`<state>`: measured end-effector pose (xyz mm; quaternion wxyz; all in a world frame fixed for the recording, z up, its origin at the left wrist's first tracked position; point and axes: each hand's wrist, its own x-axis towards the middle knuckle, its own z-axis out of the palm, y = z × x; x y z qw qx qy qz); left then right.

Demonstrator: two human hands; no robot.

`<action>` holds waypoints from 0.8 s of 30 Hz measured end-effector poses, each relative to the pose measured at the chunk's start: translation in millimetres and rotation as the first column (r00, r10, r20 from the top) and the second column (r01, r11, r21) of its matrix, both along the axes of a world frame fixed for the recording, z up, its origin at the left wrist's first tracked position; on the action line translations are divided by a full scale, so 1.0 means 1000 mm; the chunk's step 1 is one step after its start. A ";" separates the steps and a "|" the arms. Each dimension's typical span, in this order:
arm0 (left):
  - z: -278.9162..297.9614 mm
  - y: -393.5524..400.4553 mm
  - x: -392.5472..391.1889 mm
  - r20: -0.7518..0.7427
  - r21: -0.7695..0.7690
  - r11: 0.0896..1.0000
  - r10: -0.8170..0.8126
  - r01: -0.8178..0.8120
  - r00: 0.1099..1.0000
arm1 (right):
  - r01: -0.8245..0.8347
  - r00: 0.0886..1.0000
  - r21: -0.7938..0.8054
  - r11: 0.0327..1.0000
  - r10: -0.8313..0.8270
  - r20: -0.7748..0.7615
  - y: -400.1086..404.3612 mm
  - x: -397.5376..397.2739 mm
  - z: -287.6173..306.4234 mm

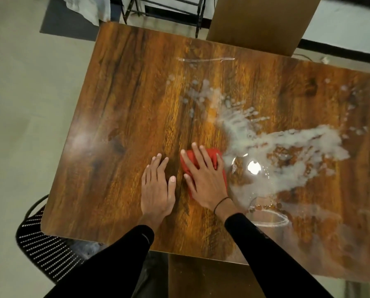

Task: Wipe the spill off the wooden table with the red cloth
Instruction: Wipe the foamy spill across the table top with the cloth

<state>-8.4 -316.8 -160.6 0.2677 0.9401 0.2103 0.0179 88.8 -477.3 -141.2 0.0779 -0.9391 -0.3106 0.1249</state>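
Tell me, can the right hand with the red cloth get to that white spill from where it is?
Probably yes. The right hand presses the red cloth flat beside the white spill, whose edge begins just right of it, with only bare table between.

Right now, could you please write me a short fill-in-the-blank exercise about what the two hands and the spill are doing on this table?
1. The right hand presses flat on the ____ cloth.
2. The left hand rests flat on the bare ____ table.
3. The white spill lies to the ____ of the cloth.
4. The person's sleeves are ____ in colour.

Missing words: red; wooden; right; black
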 end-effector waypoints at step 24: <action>0.000 0.116 0.142 0.021 0.125 0.991 -0.038 0.035 0.999 | 0.124 0.990 0.041 0.991 -0.127 0.061 0.066 0.042 -0.014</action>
